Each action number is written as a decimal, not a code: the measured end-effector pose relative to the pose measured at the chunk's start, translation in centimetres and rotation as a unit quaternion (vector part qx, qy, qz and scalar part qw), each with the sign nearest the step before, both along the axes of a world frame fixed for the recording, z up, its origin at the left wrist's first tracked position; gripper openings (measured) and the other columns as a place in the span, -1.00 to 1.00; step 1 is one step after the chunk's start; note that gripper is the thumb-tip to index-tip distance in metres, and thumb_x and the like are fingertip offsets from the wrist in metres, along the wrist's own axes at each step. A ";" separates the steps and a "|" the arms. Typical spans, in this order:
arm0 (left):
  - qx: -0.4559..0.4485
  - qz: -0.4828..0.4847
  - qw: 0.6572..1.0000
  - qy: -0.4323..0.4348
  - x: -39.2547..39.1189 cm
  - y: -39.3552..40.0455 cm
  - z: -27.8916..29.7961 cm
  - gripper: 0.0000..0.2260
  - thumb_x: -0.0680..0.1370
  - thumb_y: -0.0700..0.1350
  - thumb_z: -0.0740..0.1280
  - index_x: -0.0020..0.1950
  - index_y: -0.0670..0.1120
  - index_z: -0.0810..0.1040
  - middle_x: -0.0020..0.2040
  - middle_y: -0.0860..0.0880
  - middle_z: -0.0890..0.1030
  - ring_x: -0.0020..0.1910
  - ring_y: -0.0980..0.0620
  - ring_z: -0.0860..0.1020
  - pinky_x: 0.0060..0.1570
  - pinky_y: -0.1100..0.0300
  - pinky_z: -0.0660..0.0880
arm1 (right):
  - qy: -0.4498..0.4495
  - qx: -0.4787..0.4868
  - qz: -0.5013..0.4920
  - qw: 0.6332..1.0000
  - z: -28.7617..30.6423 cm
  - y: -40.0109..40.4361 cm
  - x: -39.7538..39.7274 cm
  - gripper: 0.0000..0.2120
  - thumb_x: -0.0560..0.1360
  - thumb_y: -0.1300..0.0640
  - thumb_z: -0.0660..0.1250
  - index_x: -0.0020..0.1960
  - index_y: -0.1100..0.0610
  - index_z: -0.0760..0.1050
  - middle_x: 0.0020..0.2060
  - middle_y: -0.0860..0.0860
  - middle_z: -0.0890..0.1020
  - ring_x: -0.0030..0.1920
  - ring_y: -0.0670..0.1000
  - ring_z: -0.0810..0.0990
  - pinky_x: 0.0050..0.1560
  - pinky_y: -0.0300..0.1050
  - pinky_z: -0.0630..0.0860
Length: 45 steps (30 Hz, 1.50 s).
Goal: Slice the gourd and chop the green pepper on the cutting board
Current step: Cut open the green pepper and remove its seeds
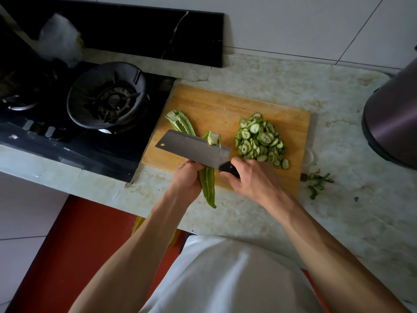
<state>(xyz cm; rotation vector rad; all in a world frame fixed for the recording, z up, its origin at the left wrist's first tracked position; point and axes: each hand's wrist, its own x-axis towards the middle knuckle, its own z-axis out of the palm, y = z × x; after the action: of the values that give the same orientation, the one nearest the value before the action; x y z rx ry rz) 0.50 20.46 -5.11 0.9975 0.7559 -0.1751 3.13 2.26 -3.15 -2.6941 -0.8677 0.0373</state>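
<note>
I see left hand [186, 177] fingers curled around green pepper [208, 187]; right hand [252, 179] clamped on cleaver [194, 147] handle over cutting board [225, 105]

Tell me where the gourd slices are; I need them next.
Head view: the gourd slices are piled on the cutting board's right half, just beyond the right hand.

gourd slices [261, 141] heaped on board [214, 105] | pepper half [208, 186] held

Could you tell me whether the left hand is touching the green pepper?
Touching: the head view shows the left hand gripping the green pepper, fingers wrapped around it.
</note>
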 end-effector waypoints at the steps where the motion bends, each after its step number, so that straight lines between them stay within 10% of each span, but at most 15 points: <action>1: 0.008 0.011 1.000 0.003 0.0 0.1 0.0 -0.71 0.59 -0.44 0.11 0.19 -0.27 0.53 -0.05 -0.19 0.59 -0.14 -0.06 0.58 -0.17 0.15 0.55 | 0.005 0.005 0.002 1.000 0.1 0.0 -0.1 -0.64 0.57 -0.25 0.24 -0.15 0.02 0.28 -0.43 0.00 0.52 -0.54 0.02 0.34 -0.55 -0.25 0.01; 9: 0.071 0.054 0.996 0.011 -0.2 0.6 0.3 -0.74 0.57 -0.47 0.15 -0.05 -0.22 0.57 -0.20 -0.14 0.60 -0.24 -0.04 0.57 -0.22 0.12 0.54 | 0.073 0.041 -0.007 0.996 1.2 -0.1 -1.1 -0.58 0.57 -0.28 0.19 -0.05 0.09 0.44 -0.33 0.03 0.59 -0.38 0.10 0.54 -0.45 -0.12 0.33; 17: 0.037 0.000 0.999 0.022 -0.2 2.6 0.1 -0.66 0.57 -0.42 0.17 0.28 -0.24 0.55 0.01 -0.25 0.63 -0.13 -0.11 0.60 -0.25 0.12 0.56 | 0.117 0.118 -0.052 0.985 2.7 -0.6 -0.7 -0.55 0.58 -0.29 0.13 -0.18 0.07 0.42 -0.43 -0.01 0.54 -0.46 0.03 0.52 -0.50 -0.09 0.39; 23: 0.207 -0.116 0.970 0.043 0.5 4.6 0.6 -0.75 0.52 -0.16 0.47 0.20 -0.05 0.65 -0.07 -0.08 0.72 -0.15 0.01 0.64 -0.17 0.15 0.54 | 0.402 0.370 -0.149 0.824 2.6 -0.7 1.6 -0.54 0.68 -0.09 0.12 -0.19 0.24 0.44 -0.46 0.12 0.46 -0.57 0.02 0.35 -0.55 -0.19 0.26; 28: 0.267 -0.173 0.947 0.045 1.4 5.3 1.2 -0.72 0.43 -0.14 0.55 0.13 -0.02 0.69 -0.11 -0.06 0.72 -0.16 0.00 0.63 -0.11 0.13 0.50 | 0.436 0.408 -0.148 0.788 2.7 -0.5 2.0 -0.53 0.64 -0.16 0.13 -0.17 0.22 0.41 -0.47 0.10 0.41 -0.56 0.02 0.29 -0.53 -0.18 0.26; 32: 0.385 -0.260 0.884 0.040 3.1 5.5 1.8 -0.82 0.48 -0.14 0.51 0.04 0.06 0.69 -0.18 -0.06 0.64 -0.20 0.02 0.54 -0.14 0.16 0.43 | 0.440 0.389 -0.141 0.797 2.1 -0.4 2.1 -0.54 0.65 -0.15 0.13 -0.16 0.23 0.41 -0.47 0.11 0.41 -0.56 0.03 0.30 -0.54 -0.17 0.26; 37: 0.549 -0.416 0.725 0.009 5.9 5.4 1.7 -0.72 0.55 -0.15 0.39 0.26 -0.01 0.65 0.18 -0.12 0.64 0.13 -0.10 0.58 0.09 0.16 0.48 | 0.427 0.350 -0.150 0.821 0.5 0.0 2.0 -0.53 0.67 -0.13 0.10 -0.16 0.24 0.41 -0.48 0.12 0.46 -0.57 0.04 0.35 -0.54 -0.15 0.28; 45: 0.673 -0.335 0.658 -0.054 3.3 3.8 0.0 -0.68 0.53 -0.03 0.42 0.29 0.03 0.61 0.12 -0.11 0.63 0.15 -0.19 0.54 0.17 -0.04 0.48 | 0.410 0.350 -0.197 0.819 -1.7 0.5 1.7 -0.56 0.67 -0.12 0.12 -0.22 0.17 0.41 -0.51 0.05 0.49 -0.58 0.04 0.39 -0.55 -0.18 0.29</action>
<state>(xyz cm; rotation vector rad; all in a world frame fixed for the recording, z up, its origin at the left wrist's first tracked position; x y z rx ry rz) 3.85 24.29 -5.16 2.7045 0.2451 -0.1704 4.79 2.76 -4.85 -1.7989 -0.0082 0.6067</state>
